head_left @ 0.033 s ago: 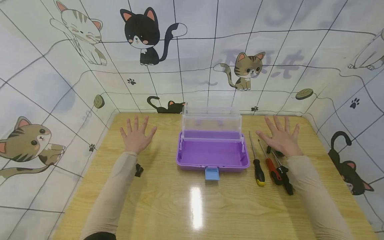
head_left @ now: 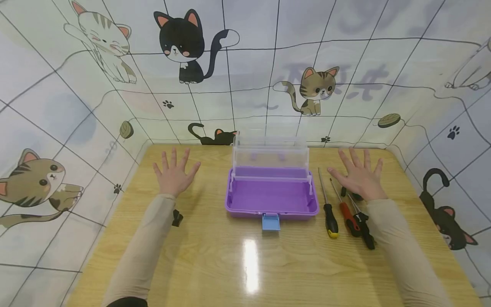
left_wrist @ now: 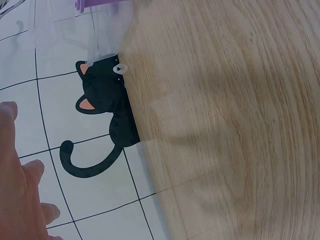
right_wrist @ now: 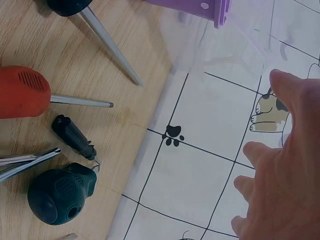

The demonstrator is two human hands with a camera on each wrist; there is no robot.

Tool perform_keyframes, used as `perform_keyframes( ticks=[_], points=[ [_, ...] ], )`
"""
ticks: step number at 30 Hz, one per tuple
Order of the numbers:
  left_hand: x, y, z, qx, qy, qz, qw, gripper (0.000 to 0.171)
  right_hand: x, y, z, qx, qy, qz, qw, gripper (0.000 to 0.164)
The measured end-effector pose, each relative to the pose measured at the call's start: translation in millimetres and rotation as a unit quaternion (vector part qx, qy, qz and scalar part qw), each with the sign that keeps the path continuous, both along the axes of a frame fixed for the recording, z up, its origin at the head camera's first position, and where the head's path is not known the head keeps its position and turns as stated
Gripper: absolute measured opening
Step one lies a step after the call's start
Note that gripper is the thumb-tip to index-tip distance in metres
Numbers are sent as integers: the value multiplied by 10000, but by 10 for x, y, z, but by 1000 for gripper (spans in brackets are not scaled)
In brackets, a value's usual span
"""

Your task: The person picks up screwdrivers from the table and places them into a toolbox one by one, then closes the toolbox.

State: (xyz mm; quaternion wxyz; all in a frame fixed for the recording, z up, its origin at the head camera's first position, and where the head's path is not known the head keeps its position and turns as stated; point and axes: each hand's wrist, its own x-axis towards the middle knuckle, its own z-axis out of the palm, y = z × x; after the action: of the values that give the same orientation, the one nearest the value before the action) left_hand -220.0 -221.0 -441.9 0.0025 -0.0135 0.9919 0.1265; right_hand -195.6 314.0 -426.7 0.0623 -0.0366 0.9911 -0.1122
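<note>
My left hand [head_left: 173, 177] is stretched out over the left side of the table, fingers spread, holding nothing. On the other side, my right hand [head_left: 362, 181] is spread likewise over several tools and holds nothing. Between them stands a purple box [head_left: 272, 196] with its clear lid [head_left: 270, 155] raised at the back and a blue latch [head_left: 271, 222] folded down in front. Near the right hand lie a black-and-yellow screwdriver [head_left: 331, 219], a red-and-black screwdriver [head_left: 349, 219] and a black-handled tool [head_left: 364, 230]. The right wrist view shows a stubby dark green screwdriver [right_wrist: 60, 195] and a small black-handled tool [right_wrist: 74, 135].
A small black object [head_left: 177, 218] sits by the left forearm. The wooden table [head_left: 207, 256] meets a cat-patterned wall covering [head_left: 253, 72] at the back and on both sides.
</note>
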Motion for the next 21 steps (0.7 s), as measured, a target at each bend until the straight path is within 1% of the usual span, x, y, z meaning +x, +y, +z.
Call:
perform_keyframes(
  ticks=[9, 16, 21],
  points=[
    [33, 36, 29, 105, -38, -27, 9999, 80, 13, 11, -14, -39, 45, -42, 10000, 91],
    [-19, 84, 8, 45, 32, -166, 9998, 84, 51, 22, 4, -137, 110, -122, 9998, 88],
    [-19, 111, 28, 19, 46, -218, 9998, 81, 85, 25, 24, -148, 95, -136, 9998, 88]
  ],
)
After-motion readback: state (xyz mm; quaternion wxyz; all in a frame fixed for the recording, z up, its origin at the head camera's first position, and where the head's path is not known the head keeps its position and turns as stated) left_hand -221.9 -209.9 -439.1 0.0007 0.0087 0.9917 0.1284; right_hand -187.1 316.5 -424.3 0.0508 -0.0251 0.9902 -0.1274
